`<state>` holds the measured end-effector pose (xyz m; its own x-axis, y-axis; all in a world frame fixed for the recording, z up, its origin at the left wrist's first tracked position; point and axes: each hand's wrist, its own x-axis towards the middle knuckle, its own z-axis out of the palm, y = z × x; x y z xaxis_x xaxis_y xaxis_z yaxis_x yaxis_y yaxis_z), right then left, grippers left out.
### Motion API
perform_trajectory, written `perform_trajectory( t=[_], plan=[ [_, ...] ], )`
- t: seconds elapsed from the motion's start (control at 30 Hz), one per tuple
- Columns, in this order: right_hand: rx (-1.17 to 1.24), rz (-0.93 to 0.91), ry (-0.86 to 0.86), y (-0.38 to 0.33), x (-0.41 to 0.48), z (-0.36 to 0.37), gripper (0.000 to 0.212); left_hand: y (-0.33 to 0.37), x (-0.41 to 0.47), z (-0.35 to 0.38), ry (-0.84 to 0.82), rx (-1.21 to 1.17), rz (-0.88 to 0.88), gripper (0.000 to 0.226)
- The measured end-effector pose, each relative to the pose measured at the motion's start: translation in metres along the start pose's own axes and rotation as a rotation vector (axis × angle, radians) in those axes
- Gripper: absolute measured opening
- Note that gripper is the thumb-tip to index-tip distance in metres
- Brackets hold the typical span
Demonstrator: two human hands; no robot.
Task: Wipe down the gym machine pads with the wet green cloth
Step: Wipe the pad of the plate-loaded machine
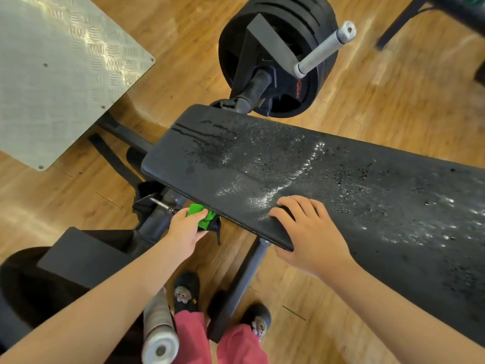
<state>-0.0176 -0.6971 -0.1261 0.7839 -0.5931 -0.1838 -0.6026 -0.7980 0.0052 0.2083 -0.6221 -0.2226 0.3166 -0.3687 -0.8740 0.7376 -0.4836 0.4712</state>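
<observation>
We log a black vinyl bench pad, speckled with pale glinting droplets and darker streaks. Bright green crumpled cloth. Silver metal footplate, raised dash tread pattern. Honey-brown wood plank floor. Black round weight plates, red lettering. Red trousers.

L hand fingers curled tight (gripping), R hand flat, fingers spread, both forearms extended

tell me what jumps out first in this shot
The long black bench pad spans the middle and right, beaded with droplets and streaks. At its near-left edge the left hand grips a bright green cloth, while the right hand rests on the pad.
</observation>
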Motion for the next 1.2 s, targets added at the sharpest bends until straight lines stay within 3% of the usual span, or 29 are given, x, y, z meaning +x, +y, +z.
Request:
perform_trajectory(
  t=[0.2,0.37,0.53,0.77,0.87,1.1,1.2],
  plan=[
    [0.002,0.002,-0.016,0.0,0.0,0.0,0.064,0.011,0.003,-0.009,-0.061,0.06,0.001,0.022],
    [0.001,0.004,-0.016,0.0,0.0,-0.001,0.063,0.03,0.022,-0.02,0.166,-0.121,0.032,0.022],
    [0.0,-0.007,-0.004,0.0,0.0,-0.001,0.061,0.059,0.048,-0.036,0.328,-0.139,0.098,0.043],
    [0.01,-0.007,0.0,-0.001,0.0,-0.001,0.06,0.027,0.031,-0.022,0.132,-0.23,-0.07,0.031],
    [0.012,0.004,-0.01,-0.001,0.0,-0.001,0.06,0.029,0.032,-0.02,0.12,-0.186,-0.042,0.029],
    [0.0,-0.008,-0.016,0.0,0.0,0.001,0.059,0.058,0.069,-0.037,0.296,-0.133,0.05,0.037],
    [-0.002,-0.008,-0.027,0.0,0.0,0.002,0.06,0.07,0.082,-0.038,0.428,-0.214,0.043,0.023]
  ],
)
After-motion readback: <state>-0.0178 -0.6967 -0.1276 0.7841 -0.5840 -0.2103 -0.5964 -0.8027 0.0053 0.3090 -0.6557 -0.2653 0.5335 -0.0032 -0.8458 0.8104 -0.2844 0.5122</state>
